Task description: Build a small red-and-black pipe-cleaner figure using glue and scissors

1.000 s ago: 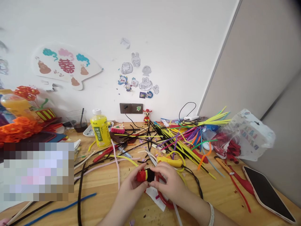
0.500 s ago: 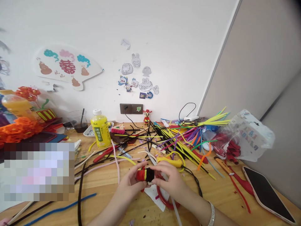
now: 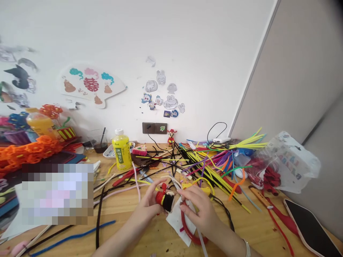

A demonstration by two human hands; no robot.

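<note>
My left hand [image 3: 150,200] is closed around a small fuzzy pipe-cleaner figure [image 3: 166,200] in red, black and yellow, tilted on its side. Just right of it is my right hand [image 3: 198,207], fingers bent and tips drawn together; what they pinch, if anything, is too small to make out. Below that hand a red curved loop [image 3: 197,238] lies on a white paper sheet [image 3: 177,223]. A yellow glue gun [image 3: 205,189] with a black cable rests behind the fingers, partly hidden. At the wall stands a similar red figure [image 3: 171,137].
Loose pipe cleaners [image 3: 203,160] in many colours spread across the table. A yellow drink bottle [image 3: 122,151] and a cup [image 3: 99,142] of dark liquid stand at the back left. On the right are a tablet [image 3: 312,226], a utility knife [image 3: 258,196] and a plastic bag [image 3: 297,160].
My right hand has come away from the figure and drawn its fingertips together. The figure has tilted in my left hand. The view has shifted slightly left.
</note>
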